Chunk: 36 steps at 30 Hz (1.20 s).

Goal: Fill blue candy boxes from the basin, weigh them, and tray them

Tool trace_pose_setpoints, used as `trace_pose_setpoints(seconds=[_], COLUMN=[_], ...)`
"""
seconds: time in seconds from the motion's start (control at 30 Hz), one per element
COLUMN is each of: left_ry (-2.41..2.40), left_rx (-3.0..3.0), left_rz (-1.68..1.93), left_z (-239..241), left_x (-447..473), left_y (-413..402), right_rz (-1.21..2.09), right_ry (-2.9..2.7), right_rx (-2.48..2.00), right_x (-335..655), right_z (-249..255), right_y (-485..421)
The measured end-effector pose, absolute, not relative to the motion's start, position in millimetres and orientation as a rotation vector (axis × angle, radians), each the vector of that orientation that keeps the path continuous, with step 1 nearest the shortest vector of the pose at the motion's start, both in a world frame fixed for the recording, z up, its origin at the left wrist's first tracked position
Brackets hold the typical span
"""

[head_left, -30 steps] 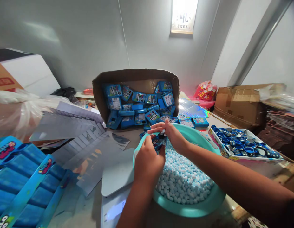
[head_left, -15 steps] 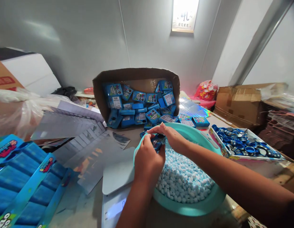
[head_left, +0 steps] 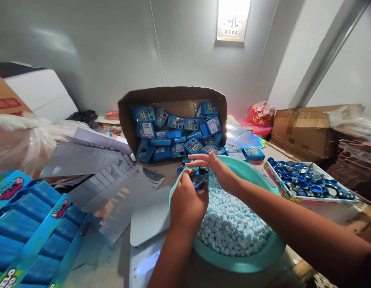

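My left hand (head_left: 189,200) is wrapped round a small blue candy box (head_left: 199,178), held tilted above the basin's rim. A dark round spot shows at the box's top end. Just over and behind that end is my right hand (head_left: 218,170), fingers stretched out and apart; whether a fingertip touches the box I cannot tell. Both hands are over a teal basin (head_left: 239,262) holding many small white and pale blue candies (head_left: 233,224).
A cardboard carton (head_left: 170,94) lies on its side behind, full of blue candy boxes (head_left: 193,146). A digital scale (head_left: 149,216) stands left of the basin, a tray of blue caps (head_left: 308,180) at right. Blue display packs (head_left: 32,228) lie at left.
My right hand has lifted a little off the candy box and its fingers have straightened, uncovering the dark round spot. My left hand keeps its hold with hardly any movement.
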<state>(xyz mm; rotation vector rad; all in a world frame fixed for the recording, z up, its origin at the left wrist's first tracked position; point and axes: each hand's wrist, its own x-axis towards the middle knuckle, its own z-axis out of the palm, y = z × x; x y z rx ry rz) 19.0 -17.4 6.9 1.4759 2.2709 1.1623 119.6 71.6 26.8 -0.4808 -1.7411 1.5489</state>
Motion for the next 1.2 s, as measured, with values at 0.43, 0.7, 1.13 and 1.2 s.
trace_pose_setpoints(seconds=[0.43,0.7,1.13,1.2], left_ry=[2.230,2.170,2.237,2.245], left_rx=[1.451,1.574,1.379,1.386], left_rz=[1.165,1.205,1.388,1.442], left_z=[11.2,7.3,5.9,4.4], left_x=[19.9,17.8,14.5,12.9], left_y=[-18.8,-22.0,-16.0,-15.1], right_rz=[1.561,1.532,1.042,1.007], right_ry=[-1.762,-1.721,-2.538,-2.853], right_rx=[-0.344,-0.238,-1.279,-1.363], right_x=[122.2,125.2,133.6,135.6], right_z=[27.6,28.8,6.9,7.7], right_y=[71.1,71.4,119.2,111.7])
